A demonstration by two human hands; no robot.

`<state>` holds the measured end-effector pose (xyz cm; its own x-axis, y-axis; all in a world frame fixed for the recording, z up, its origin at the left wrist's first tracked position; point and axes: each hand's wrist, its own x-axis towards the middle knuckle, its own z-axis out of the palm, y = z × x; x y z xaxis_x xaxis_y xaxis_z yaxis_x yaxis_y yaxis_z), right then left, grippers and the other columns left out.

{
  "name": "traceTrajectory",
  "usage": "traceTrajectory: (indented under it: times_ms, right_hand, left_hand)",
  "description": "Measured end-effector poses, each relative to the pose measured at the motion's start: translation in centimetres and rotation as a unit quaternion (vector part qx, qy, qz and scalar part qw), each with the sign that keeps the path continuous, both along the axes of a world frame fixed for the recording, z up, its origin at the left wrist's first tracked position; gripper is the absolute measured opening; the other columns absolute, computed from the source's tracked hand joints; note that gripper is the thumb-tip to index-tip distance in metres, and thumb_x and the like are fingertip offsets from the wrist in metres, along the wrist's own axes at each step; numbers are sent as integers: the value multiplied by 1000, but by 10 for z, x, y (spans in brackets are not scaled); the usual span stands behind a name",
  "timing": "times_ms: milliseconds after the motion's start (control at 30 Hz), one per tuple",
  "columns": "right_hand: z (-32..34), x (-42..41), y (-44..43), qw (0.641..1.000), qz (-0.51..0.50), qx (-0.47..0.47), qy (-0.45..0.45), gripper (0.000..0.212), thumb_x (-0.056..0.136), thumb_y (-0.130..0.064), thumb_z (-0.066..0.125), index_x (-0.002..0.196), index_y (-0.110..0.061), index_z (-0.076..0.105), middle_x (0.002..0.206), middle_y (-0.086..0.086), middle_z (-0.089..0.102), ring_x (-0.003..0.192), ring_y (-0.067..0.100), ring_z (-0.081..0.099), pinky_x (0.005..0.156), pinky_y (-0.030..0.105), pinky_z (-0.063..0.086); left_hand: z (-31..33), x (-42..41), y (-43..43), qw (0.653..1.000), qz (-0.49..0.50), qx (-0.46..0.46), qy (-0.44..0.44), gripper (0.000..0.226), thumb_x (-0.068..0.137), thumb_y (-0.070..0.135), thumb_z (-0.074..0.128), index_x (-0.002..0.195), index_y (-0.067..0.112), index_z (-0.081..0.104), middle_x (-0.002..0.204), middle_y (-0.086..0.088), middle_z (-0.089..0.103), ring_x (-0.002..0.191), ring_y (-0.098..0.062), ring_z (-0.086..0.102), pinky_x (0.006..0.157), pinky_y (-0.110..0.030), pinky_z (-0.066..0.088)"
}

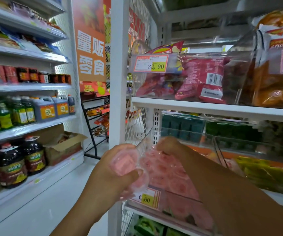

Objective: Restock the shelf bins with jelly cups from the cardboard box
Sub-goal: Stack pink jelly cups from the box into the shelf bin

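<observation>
An open box (64,147) sits on the low shelf at left. The left hand (111,176) grips pink cups (123,161) (several, stacked) just beside the bin (176,197), which holds more. The right hand (168,145) reaches into the bin, too blurred to tell its grip.

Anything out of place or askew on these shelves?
An open cardboard box sits on the left aisle's bottom shelf beside the cooking oil bottles, flaps up among shelved stock. In the upper clear bin, a red snack bag faces backwards, barcode out.
</observation>
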<state>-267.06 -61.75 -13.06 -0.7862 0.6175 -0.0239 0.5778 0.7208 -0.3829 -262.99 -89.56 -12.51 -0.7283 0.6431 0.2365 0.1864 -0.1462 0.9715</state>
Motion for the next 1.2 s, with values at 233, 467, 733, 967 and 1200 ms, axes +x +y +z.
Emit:
traceTrajectory:
  times_ms: [233, 467, 733, 967, 1200]
  right_hand:
    - [60, 62, -9, 963, 142, -220, 54, 24, 95, -2, 53, 116, -8, 64, 111, 15, 68, 78, 19, 69, 76, 33, 59]
    - [75, 120, -24, 848, 286, -445, -23, 32, 93, -18, 54, 120, 0, 58, 95, 11, 70, 83, 19, 70, 71, 26, 58]
    - [74, 99, 6, 888, 152, -431, 50, 11, 92, -11, 57, 83, -8, 62, 71, 8, 65, 58, 14, 65, 55, 21, 51]
    - [69, 74, 32, 988, 39, -120, 84, 21, 93, -23, 61, 79, -8, 58, 68, 6, 54, 41, 4, 54, 40, 14, 40]
    - [21, 46, 34, 990, 100, 85, -53, 20, 86, -18, 69, 98, -3, 64, 66, 0, 48, 65, 17, 54, 50, 22, 38]
  left_hand:
    - [9, 4, 27, 998, 16, 21, 64, 50, 71, 12, 83, 101, 48, 66, 109, 21, 65, 99, -14, 66, 67, -37, 59]
    - [12, 6, 67, 997, 14, 42, 58, 40, 74, 6, 81, 103, 31, 68, 114, 13, 63, 83, 4, 66, 56, -25, 56]
    - [14, -12, 96, 997, 38, 27, 53, 38, 74, 18, 83, 101, 37, 64, 116, 18, 60, 98, -3, 62, 62, -28, 58]
    - [9, -22, 100, 997, 70, 36, -11, 49, 79, 15, 79, 110, 48, 59, 122, 8, 61, 76, -14, 71, 53, -20, 53]
    - [-14, -21, 102, 995, 70, 72, -27, 51, 75, 9, 81, 102, 49, 64, 107, 7, 69, 78, -22, 71, 59, -33, 57]
